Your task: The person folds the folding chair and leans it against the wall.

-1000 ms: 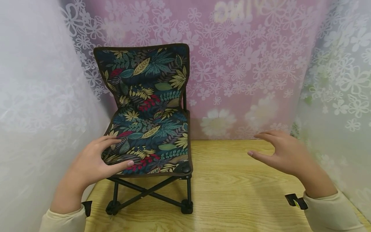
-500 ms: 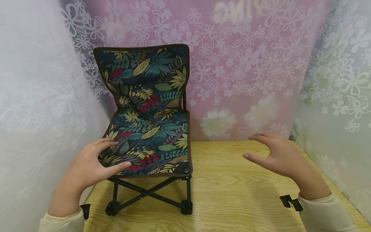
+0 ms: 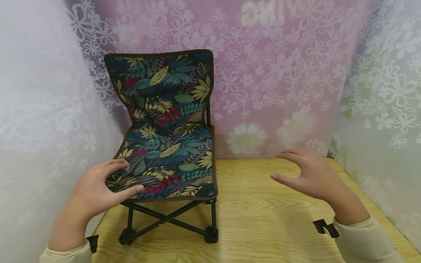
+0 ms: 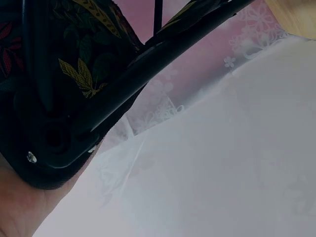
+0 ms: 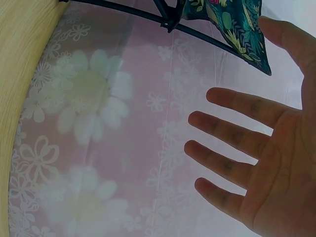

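Folding chair [image 3: 169, 146] with a dark, leaf-patterned fabric seat and backrest, standing upright on a wood-grain tabletop [image 3: 263, 204], left of centre in the head view. Its front faces the person, and black crossed legs [image 3: 166, 218] show beneath the seat, ending in chunky black feet [image 3: 211, 235]. The print mixes teal, yellow, green and deep red leaves.

At the seat's front left corner, the left hand [image 3: 93, 191] has its thumb and fingers spread apart in a C shape; the fingertips overlap the fabric from above, though whether they touch it cannot be told. The right hand [image 3: 312, 175] hovers over the tabletop, well apart from the chair, thumb and fingers also apart (the right wrist view shows four separated fingers). Both arms wear cream sleeves [image 3: 365, 241]. Behind the chair hangs a pink sheet [image 3: 279, 73] printed with white flowers; paler, translucent sheeting [image 3: 49, 109] lines the two sides.
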Available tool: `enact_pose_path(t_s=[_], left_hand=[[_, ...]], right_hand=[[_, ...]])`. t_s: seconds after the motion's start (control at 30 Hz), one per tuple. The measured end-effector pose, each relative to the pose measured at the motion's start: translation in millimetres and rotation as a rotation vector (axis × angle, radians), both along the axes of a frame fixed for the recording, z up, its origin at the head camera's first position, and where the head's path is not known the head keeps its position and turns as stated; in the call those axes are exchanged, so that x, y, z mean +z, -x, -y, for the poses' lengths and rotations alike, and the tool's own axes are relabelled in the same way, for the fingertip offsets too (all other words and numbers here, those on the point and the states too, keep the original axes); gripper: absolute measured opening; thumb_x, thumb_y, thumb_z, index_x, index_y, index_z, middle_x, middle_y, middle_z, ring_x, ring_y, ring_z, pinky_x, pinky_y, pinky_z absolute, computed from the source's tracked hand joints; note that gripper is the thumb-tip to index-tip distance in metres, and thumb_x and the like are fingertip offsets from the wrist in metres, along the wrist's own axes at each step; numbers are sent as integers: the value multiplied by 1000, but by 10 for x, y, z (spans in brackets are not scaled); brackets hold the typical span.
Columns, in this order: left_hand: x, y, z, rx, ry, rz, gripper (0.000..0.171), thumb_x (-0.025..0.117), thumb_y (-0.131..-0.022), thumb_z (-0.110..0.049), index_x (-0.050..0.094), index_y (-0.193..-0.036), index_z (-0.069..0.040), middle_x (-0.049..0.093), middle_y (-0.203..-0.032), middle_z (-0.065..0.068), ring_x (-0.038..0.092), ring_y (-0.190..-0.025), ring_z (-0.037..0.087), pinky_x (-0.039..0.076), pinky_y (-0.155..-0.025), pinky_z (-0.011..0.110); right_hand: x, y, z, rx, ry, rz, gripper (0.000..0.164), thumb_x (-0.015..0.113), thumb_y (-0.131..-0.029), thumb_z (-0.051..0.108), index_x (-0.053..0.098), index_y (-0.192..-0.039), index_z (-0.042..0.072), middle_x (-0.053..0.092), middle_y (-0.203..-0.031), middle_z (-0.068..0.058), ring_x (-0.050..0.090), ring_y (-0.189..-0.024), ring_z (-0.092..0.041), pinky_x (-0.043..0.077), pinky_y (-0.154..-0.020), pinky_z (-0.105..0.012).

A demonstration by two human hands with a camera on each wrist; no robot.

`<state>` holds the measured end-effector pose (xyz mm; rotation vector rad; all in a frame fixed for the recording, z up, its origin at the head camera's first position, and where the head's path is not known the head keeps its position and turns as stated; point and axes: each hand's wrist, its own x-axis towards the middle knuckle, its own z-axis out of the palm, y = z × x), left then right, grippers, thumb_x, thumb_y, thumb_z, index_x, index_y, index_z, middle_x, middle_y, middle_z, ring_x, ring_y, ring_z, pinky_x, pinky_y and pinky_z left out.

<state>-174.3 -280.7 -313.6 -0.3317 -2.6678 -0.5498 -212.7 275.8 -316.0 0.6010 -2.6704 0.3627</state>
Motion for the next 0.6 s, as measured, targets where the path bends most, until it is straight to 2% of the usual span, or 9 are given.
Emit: enact_pose_path(t_s=[0.3, 0.6], left_hand=[[-30, -27, 39, 28, -11, -16, 80, 87, -79, -64, 70, -137, -12, 59, -151, 19, 52, -138, 50, 41, -102, 76], [-61, -44, 41, 14, -30, -56, 74, 90, -78, -60, 73, -132, -11, 64, -145, 17, 55, -135, 47, 43, -102, 74]], right_hand=[[14, 23, 77, 28, 26, -21, 66, 76, -91, 63, 69, -141, 21, 66, -145, -11, 62, -132, -42, 50, -102, -68], [27, 66, 216, 55, 86, -20, 65, 80, -88, 61, 70, -140, 23, 66, -147, -5, 61, -137, -37, 49, -108, -65]])
